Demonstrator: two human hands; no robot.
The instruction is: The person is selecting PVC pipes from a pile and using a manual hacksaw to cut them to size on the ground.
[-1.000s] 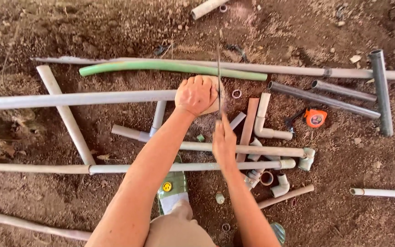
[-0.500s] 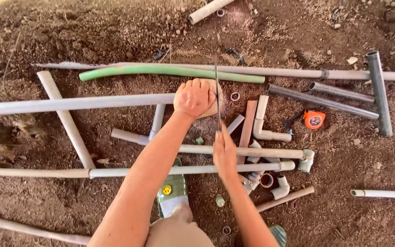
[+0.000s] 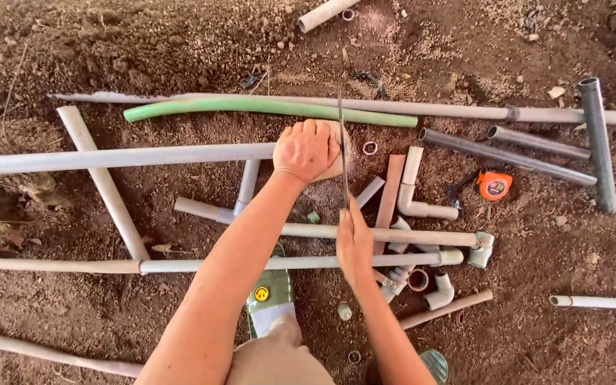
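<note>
Change: right hand [image 3: 354, 242] has slid slightly nearer the body with the saw blade [image 3: 341, 150]; left hand [image 3: 308, 150] has stayed put.
Left hand: clenched over the end of a long grey pipe [image 3: 122, 157] lying on soil.
Right hand: grasps the thin blade's near end.
Around: green hose [image 3: 265, 107], orange tape measure [image 3: 495, 185], white elbow fittings [image 3: 422, 207], green sandal [image 3: 269, 292].
Hidden: cut point is covered by the left hand.

Bare brown dirt ground [image 3: 144, 43] strewn with grey pipes [image 3: 108, 158].
</note>
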